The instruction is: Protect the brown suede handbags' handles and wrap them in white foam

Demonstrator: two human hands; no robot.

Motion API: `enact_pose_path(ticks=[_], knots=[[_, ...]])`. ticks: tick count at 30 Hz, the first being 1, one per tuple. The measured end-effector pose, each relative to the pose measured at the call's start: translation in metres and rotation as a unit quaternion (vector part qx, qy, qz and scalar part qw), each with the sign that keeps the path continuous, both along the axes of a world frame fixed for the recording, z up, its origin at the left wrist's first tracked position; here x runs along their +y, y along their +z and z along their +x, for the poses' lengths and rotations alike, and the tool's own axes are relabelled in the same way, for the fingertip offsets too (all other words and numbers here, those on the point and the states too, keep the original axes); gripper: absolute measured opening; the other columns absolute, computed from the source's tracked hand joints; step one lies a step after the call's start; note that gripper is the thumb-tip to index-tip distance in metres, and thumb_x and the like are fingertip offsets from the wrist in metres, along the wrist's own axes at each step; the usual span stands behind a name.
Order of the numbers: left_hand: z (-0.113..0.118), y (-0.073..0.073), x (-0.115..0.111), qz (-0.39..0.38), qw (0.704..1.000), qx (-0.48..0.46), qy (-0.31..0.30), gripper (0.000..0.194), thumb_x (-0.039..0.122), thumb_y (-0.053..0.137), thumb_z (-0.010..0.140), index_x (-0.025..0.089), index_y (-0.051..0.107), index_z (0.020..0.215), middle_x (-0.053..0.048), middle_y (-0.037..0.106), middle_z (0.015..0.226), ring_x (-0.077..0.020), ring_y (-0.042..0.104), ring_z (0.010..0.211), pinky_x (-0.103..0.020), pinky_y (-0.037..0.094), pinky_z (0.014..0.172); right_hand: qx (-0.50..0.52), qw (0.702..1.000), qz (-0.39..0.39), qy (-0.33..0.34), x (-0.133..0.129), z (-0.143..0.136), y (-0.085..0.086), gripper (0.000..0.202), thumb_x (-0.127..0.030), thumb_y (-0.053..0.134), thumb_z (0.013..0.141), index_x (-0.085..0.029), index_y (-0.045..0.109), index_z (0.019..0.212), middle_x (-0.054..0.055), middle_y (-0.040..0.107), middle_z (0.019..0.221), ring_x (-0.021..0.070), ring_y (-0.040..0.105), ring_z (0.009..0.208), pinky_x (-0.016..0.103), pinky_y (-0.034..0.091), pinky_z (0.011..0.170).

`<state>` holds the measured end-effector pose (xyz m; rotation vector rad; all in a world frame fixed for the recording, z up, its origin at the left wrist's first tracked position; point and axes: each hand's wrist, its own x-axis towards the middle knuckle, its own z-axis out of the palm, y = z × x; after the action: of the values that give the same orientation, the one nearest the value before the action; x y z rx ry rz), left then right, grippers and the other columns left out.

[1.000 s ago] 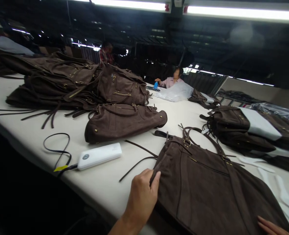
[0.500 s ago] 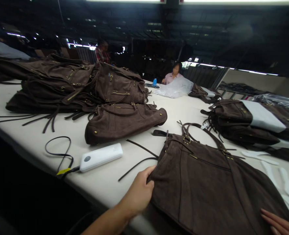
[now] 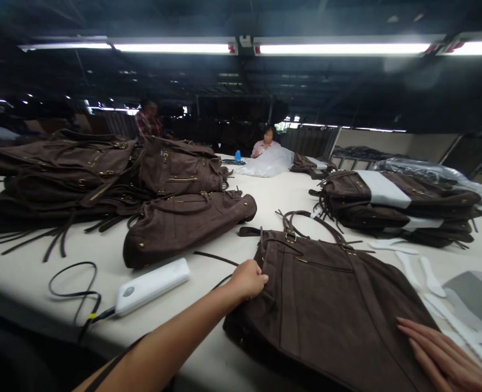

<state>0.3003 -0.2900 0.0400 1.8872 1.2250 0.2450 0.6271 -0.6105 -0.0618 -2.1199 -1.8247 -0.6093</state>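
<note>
A dark brown handbag (image 3: 326,305) lies on the white table in front of me, its handles pointing away and a zip pocket across its upper face. My left hand (image 3: 249,279) is closed on the bag's left edge, fingers curled in and thumb on top. Flat on the bag's lower right side rests my right hand (image 3: 440,348), fingers stretched out side by side. Thin straps stick out left of the bag, partly behind my left hand.
Brown handbags (image 3: 61,174) are piled at the left, with one bag (image 3: 187,226) lying in front. A white power bank (image 3: 153,286) with a black cable is near the front edge. Wrapped bags (image 3: 388,201) and white strips (image 3: 431,277) lie right. A co-worker (image 3: 265,142) sits opposite.
The view has tilted up and turned right. My left hand has slid up the bag's left edge towards its top corner. My right hand stays flat on the bag.
</note>
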Motion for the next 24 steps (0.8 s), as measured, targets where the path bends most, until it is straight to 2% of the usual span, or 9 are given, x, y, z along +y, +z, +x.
enact_pose_path(ticks=[2,5,10,14,17,21,24], knots=[[-0.007,-0.013,-0.002,-0.002,0.999,-0.033,0.039,0.017,0.02,0.059,0.076,0.02,0.049,0.063,0.0,0.056,0.062,-0.0181,0.057,0.067,-0.025,0.037,0.061,0.004,1.0,0.002,-0.011,0.0,-0.002,0.001,0.039,-0.036,0.04,0.093,-0.02,0.06,0.123,0.004,0.059,0.132,0.027,0.061,0.115,0.047,0.047,0.103],[-0.021,-0.029,-0.009,-0.019,0.993,-0.082,0.077,0.014,0.022,0.048,0.085,0.02,0.048,0.07,0.003,0.052,0.062,-0.0141,0.052,0.062,-0.022,0.035,0.058,0.023,1.0,0.003,-0.018,0.0,-0.007,0.002,0.04,-0.037,0.04,0.093,-0.022,0.059,0.124,0.006,0.058,0.133,0.0282,0.059,0.117,0.048,0.045,0.106],[-0.03,-0.045,-0.012,-0.05,0.989,-0.115,0.075,0.016,0.023,0.042,0.088,0.019,0.046,0.073,0.004,0.049,0.059,-0.0135,0.048,0.056,-0.022,0.035,0.055,0.042,0.999,0.006,-0.03,0.001,-0.009,0.0,0.038,-0.036,0.04,0.093,-0.03,0.052,0.129,0.003,0.056,0.135,0.0281,0.056,0.121,0.052,0.042,0.107],[-0.029,-0.05,-0.01,-0.002,0.989,-0.116,0.094,0.016,0.014,0.046,0.086,0.02,0.043,0.071,0.005,0.046,0.058,-0.0134,0.044,0.056,-0.023,0.031,0.058,0.017,0.999,0.01,-0.026,0.002,-0.013,0.008,0.038,-0.038,0.038,0.094,-0.029,0.051,0.128,0.003,0.058,0.133,0.0271,0.058,0.117,0.051,0.044,0.105],[-0.033,-0.05,-0.012,0.042,0.988,-0.113,0.097,0.013,0.013,0.05,0.086,0.021,0.046,0.076,0.006,0.046,0.057,-0.0138,0.043,0.056,-0.024,0.029,0.06,-0.001,1.0,0.011,-0.014,0.004,-0.021,0.021,0.037,-0.039,0.037,0.095,-0.024,0.054,0.124,0.004,0.059,0.13,0.0254,0.059,0.116,0.045,0.041,0.107],[-0.041,-0.052,-0.02,0.076,0.987,-0.116,0.084,0.007,0.023,0.049,0.091,0.022,0.047,0.085,0.009,0.041,0.051,-0.0128,0.043,0.051,-0.023,0.029,0.057,0.008,1.0,0.003,-0.001,0.008,-0.029,0.036,0.04,-0.039,0.035,0.095,-0.018,0.058,0.122,0.006,0.061,0.127,0.0222,0.058,0.114,0.034,0.034,0.113],[-0.045,-0.057,-0.026,0.103,0.984,-0.126,0.077,0.014,0.033,0.048,0.094,0.022,0.048,0.085,0.01,0.038,0.048,-0.0117,0.041,0.047,-0.022,0.031,0.053,0.026,1.0,0.006,-0.001,0.01,-0.032,0.042,0.041,-0.04,0.036,0.095,-0.017,0.059,0.119,0.007,0.062,0.125,0.0222,0.059,0.112,0.034,0.033,0.113]])
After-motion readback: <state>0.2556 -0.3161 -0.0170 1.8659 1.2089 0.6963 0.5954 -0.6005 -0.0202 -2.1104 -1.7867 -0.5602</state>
